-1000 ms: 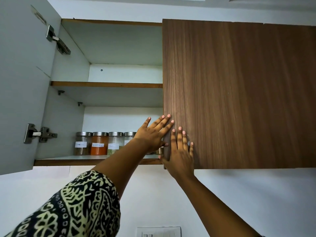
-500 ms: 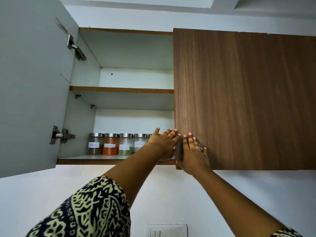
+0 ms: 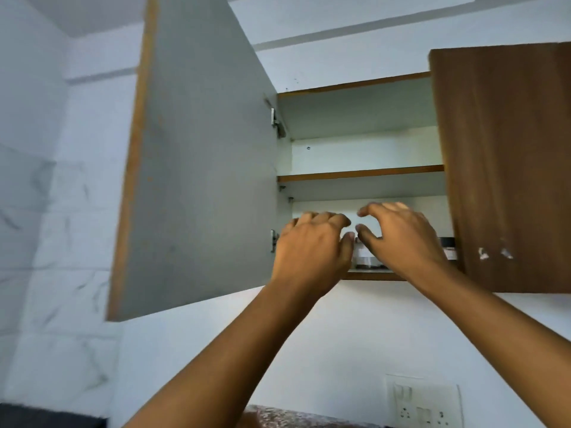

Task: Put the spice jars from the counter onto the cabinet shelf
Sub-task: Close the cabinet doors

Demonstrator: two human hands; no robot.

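lower shelf (image 3: pixel 372 275) | carries spice jars (image 3: pixel 367 259), standing, mostly hidden | upper shelf (image 3: pixel 361 173) above

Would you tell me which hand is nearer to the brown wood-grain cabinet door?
Right. The right hand is just left of the brown wood-grain cabinet door; the left hand farther left.

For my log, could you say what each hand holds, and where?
Right hand holds nothing; whether the left hand, fingers curled, grips a spice jar cannot be told.

Two hands (image 3: pixel 312 253) (image 3: pixel 406 239), two doors (image 3: pixel 200 180) (image 3: pixel 506 168), two shelves (image 3: pixel 361 173) (image 3: pixel 370 275)
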